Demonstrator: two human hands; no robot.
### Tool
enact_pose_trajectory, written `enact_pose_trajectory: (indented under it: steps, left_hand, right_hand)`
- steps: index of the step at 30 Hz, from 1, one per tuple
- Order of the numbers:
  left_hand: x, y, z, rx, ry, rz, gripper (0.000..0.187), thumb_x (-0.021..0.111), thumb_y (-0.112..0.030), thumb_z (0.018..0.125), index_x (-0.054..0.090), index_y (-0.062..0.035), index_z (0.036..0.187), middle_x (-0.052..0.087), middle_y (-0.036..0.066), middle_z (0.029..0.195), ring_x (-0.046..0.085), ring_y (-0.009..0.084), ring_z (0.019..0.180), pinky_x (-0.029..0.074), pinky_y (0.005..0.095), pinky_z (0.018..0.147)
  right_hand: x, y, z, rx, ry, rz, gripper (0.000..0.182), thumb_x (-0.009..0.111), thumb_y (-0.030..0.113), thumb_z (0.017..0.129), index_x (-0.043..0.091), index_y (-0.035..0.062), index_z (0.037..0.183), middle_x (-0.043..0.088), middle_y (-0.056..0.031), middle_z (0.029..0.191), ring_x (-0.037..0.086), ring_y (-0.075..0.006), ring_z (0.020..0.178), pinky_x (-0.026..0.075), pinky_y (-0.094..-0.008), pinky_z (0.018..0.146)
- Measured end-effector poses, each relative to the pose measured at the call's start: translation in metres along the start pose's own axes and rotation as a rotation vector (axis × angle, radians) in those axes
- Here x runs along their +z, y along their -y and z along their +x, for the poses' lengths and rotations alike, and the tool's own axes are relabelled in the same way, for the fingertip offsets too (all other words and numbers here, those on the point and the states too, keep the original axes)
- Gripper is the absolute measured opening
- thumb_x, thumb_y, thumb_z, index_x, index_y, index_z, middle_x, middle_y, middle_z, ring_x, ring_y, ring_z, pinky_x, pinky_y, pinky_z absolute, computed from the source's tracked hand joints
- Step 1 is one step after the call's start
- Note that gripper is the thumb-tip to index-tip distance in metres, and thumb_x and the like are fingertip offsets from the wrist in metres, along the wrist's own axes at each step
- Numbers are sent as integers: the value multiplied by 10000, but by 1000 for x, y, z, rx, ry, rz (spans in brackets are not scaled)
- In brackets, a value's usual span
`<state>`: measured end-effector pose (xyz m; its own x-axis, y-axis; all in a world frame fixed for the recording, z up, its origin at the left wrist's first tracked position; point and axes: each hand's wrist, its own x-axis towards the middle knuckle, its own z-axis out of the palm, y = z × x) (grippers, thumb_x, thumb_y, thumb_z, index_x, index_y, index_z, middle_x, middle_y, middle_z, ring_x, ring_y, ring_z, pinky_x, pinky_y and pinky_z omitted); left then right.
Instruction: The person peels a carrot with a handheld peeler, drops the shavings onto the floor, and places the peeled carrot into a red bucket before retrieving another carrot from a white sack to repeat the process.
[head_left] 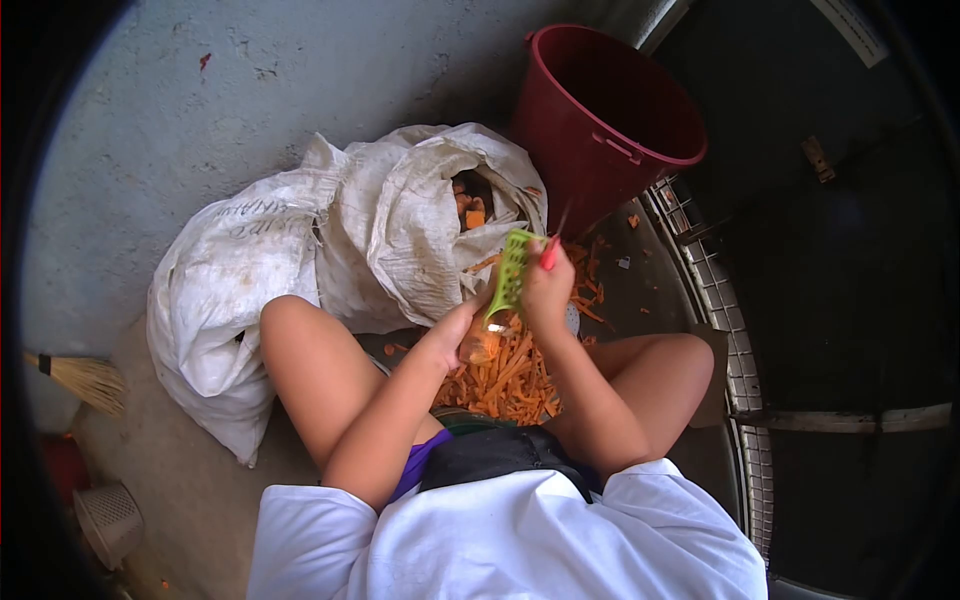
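Note:
My left hand is closed around a clear plastic piece with orange showing through it. From its top rises a bright green plastic part with holes, tilted up between my hands. My right hand, closed, grips a knife by its red handle, the thin blade pointing up and away. Its fingers are right beside the green part. Below both hands, between my legs, lies a heap of orange peelings.
A white woven sack lies open ahead, orange pieces inside its mouth. Another full sack leans at left. A large red bucket stands behind. A wire rack edge is at right; a broom and basket at left.

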<state>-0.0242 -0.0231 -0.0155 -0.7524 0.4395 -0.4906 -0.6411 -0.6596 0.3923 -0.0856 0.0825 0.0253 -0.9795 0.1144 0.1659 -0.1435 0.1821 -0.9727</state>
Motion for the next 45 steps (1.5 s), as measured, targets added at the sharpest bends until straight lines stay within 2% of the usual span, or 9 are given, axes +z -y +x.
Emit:
enact_pose_trajectory:
  steps: [6, 11, 17, 22, 24, 26, 35, 41, 45]
  left_hand:
    - [5, 1, -2, 27, -26, -98, 312, 334, -302, 872, 491, -52, 972, 573, 68, 796, 578, 157, 636, 502, 297, 535]
    - [-7, 6, -5, -77, 15, 142, 331, 298, -315, 882, 488, -55, 958, 558, 69, 755, 564, 161, 590, 486, 285, 494]
    - [20, 4, -27, -113, 34, 133, 424, 366, -424, 849, 462, -39, 999, 541, 83, 748, 547, 166, 576, 476, 298, 465]
    - [-7, 3, -2, -77, 35, 48, 441, 381, -443, 836, 466, -37, 986, 543, 85, 778, 570, 193, 645, 492, 329, 473]
    - [-4, -2, -3, -72, 91, 46, 394, 371, -404, 848, 476, -50, 988, 560, 81, 805, 583, 191, 675, 500, 321, 503]
    - [1, -1, 1, 24, 61, -29, 359, 360, -366, 857, 483, -56, 990, 568, 75, 814, 584, 180, 674, 502, 311, 532]
    - [6, 1, -6, -13, 2, 20, 360, 317, -352, 876, 485, -53, 985, 576, 72, 806, 583, 169, 675, 495, 300, 565]
    - [16, 8, -11, -94, -136, 109, 441, 287, -429, 873, 469, -43, 986, 539, 95, 739, 560, 183, 599, 479, 319, 518]
    - [3, 3, -9, -102, 23, 108, 429, 361, -442, 847, 470, -53, 993, 543, 92, 743, 568, 207, 632, 482, 374, 539]
  right_hand:
    - [11, -12, -25, 84, 53, -34, 197, 468, 177, 837, 492, -1, 755, 480, -96, 557, 444, -157, 512, 378, -303, 509]
    - [1, -15, -3, -50, -163, -390, 144, 488, 150, 804, 515, 8, 796, 533, -189, 642, 516, -338, 593, 397, -366, 551]
    - [-48, -44, 86, 37, -523, -566, 243, 450, 226, 831, 536, 4, 785, 570, -164, 661, 551, -318, 605, 408, -379, 555]
    - [-30, -21, 53, -64, -246, -123, 229, 446, 168, 845, 456, 12, 678, 405, 2, 531, 345, -77, 493, 327, -253, 468]
    - [-11, 4, 15, 24, -97, -53, 207, 437, 163, 850, 473, 16, 710, 435, 2, 569, 360, -75, 509, 336, -248, 480]
    - [5, 15, -14, 100, -13, 102, 202, 442, 158, 850, 474, 1, 726, 458, -17, 564, 386, -90, 519, 362, -262, 489]
    - [6, -7, -20, -83, -47, -392, 89, 487, 94, 776, 508, 7, 775, 533, -185, 633, 520, -333, 585, 397, -379, 546]
    - [-30, -42, 72, -27, -424, -523, 160, 471, 164, 795, 520, 11, 796, 551, -192, 669, 531, -350, 624, 401, -387, 565]
    - [-31, -30, 71, -16, -446, -424, 199, 464, 196, 819, 513, 5, 792, 540, -183, 646, 508, -346, 599, 392, -371, 558]
